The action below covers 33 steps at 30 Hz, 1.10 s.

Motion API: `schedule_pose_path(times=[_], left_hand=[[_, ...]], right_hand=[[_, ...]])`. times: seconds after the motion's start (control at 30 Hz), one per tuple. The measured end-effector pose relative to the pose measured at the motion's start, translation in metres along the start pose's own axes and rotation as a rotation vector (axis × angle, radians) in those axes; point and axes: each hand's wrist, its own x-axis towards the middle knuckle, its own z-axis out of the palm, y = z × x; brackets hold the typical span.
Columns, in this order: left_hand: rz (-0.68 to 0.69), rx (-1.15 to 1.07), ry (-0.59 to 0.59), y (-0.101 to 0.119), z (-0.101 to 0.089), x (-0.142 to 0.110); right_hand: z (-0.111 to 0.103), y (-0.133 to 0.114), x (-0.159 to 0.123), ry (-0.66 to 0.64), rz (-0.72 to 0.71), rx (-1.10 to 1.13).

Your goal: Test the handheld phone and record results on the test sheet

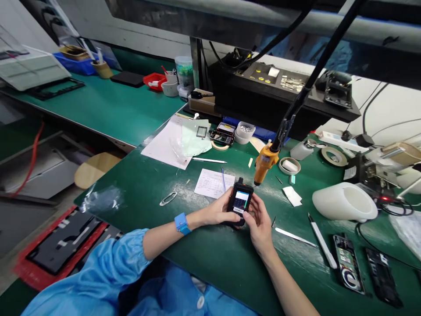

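Note:
A black handheld phone with a stubby antenna (pixel 241 200) is held upright over the green bench, its lit screen showing what looks like a keypad. My left hand (pixel 219 210) grips its left side, the thumb across the lower front. Around the right edge wraps my right hand (pixel 260 224), with its thumb near the bottom of the screen. Just beyond the phone hangs an orange electric screwdriver (pixel 265 162), its tip close to the phone's upper right. A printed form (pixel 213 183) with a blue pen (pixel 223 179) lies behind my left hand.
At right lie an opened device half with circuit board (pixel 348 263), a black back cover (pixel 383 276), a white-handled knife (pixel 322 240) and metal tweezers (pixel 296 237). A white cylinder (pixel 344 201) stands behind them. Papers (pixel 167 142) and a coiled white cable (pixel 168 199) are at left.

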Motion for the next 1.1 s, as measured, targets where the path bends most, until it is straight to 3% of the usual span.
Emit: schedule_pose_path(times=[0.37, 0.5, 0.67, 0.77, 0.87, 0.93, 1.03, 1.1], left_hand=[[-0.064, 0.023, 0.069, 0.005, 0.001, -0.003], [0.021, 0.010, 0.196, 0.018, -0.001, 0.000], [0.263, -0.102, 0.504, 0.050, -0.034, 0.006], [0.298, -0.174, 0.708, 0.075, -0.060, 0.005], [0.253, -0.242, 0.768, 0.093, -0.077, 0.000], [0.200, -0.288, 0.767, 0.100, -0.083, -0.004], [0.138, -0.315, 0.716, 0.104, -0.090, -0.010], [0.112, -0.308, 0.676, 0.104, -0.094, -0.012]], right_hand=[[-0.005, -0.002, 0.004, -0.014, 0.001, 0.010], [-0.004, -0.014, 0.009, -0.025, -0.029, -0.022], [0.009, -0.031, 0.053, -0.205, -0.212, -0.365], [0.031, -0.034, 0.092, -0.378, -0.258, -0.639], [0.058, -0.033, 0.119, -0.506, -0.176, -0.973], [0.069, -0.032, 0.127, -0.570, -0.135, -1.077], [0.070, -0.035, 0.134, -0.630, -0.147, -1.079], [0.064, -0.039, 0.141, -0.631, -0.142, -0.898]])
